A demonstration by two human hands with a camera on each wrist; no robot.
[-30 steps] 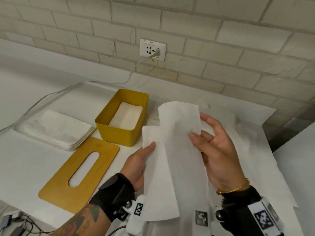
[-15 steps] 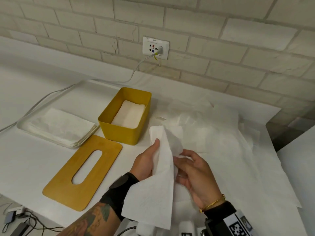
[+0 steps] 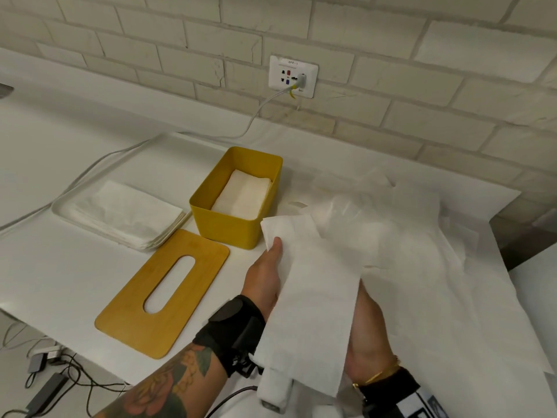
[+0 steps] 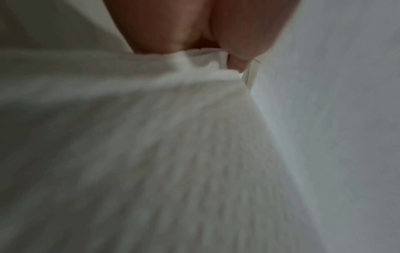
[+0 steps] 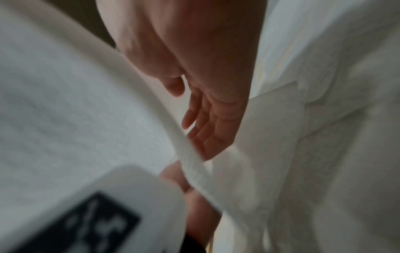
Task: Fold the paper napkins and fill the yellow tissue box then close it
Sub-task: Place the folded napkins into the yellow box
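lower now than a moment ago, the folded napkin [image 3: 316,285] has come down from chest height toward the counter [image 3: 54,267], the right hand [image 3: 366,336] sliding beneath it. largest is the loose spread of napkins [image 3: 407,236] over the counter's right end, likely kept close for folding. a flat stack [image 3: 126,218] sits near the left edge. the yellow tissue box [image 3: 224,224] stands open mid-counter, part filled, its slotted lid [image 3: 164,292] set aside toward the front edge so filling stays easy. the left hand [image 3: 265,279] pinches the napkin's top corner, thumb on top; its other fingers are hidden. right fingers [image 5: 203,119] look straight and together, supporting from under. both wrist views are blurred.
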